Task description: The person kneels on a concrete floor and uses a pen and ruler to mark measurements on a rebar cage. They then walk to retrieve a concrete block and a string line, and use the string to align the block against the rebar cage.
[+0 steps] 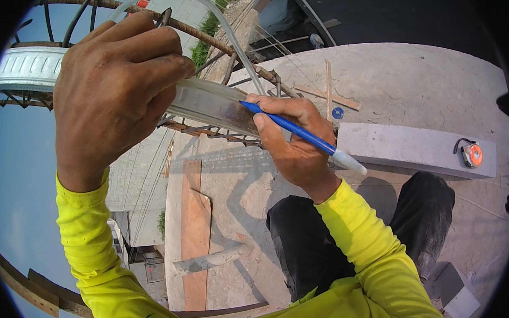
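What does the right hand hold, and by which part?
The right hand holds the blue pen near its pointed end; whether it grips the clear plastic is unclear.

No txt legible; nor any nos./signs

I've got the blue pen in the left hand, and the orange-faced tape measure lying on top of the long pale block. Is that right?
Not quite: the blue pen is in the right hand, not the left hand, as the head view shows. The orange-faced tape measure is indeed lying on top of the long pale block.
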`<state>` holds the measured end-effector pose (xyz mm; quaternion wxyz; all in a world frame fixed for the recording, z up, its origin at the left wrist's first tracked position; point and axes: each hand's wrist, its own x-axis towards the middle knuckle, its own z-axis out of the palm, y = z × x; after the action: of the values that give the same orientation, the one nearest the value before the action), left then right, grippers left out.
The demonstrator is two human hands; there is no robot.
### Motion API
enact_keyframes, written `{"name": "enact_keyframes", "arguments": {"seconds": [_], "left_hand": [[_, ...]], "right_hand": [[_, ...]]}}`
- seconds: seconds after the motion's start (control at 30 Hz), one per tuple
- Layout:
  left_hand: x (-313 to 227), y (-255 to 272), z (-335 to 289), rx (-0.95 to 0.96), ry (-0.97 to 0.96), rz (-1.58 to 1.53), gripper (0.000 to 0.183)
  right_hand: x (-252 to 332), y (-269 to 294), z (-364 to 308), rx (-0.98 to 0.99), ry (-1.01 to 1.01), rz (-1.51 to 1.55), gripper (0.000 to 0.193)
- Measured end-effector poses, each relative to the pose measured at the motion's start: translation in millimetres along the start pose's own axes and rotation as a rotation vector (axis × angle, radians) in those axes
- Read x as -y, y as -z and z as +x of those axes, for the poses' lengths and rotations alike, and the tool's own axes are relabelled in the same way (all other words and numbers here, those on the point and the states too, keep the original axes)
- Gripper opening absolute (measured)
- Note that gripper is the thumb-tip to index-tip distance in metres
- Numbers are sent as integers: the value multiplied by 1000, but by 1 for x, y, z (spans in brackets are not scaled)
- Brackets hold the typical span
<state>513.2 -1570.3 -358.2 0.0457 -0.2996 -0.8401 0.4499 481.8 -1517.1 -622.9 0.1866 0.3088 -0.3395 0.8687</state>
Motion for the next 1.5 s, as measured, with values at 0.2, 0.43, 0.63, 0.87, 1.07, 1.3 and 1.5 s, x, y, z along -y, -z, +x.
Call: {"name": "enact_keyframes", "arguments": {"seconds": [0.2,0.43,0.63,0.87,1.07,1.3,1.5], "left_hand": [[-1,0,0,2,8,-5,19],[0,0,0,-3,6,-14,19],[-1,-1,1,-13,11,-12,19],[0,-1,0,-16,17,-21,19],[0,-3,-1,-18,13,-5,18],[1,-2,-1,-7,6,4,18],[1,-2,-1,-11,3,-2,18]], "right_hand": [[7,1,0,38,-60,-14,20],[5,0,0,30,-36,-29,22],[2,-1,0,17,1,-35,24],[9,1,1,52,-45,-35,21],[9,1,1,54,-36,-49,21],[8,0,1,55,-40,-36,21],[2,-1,0,24,-4,-48,26]]}}
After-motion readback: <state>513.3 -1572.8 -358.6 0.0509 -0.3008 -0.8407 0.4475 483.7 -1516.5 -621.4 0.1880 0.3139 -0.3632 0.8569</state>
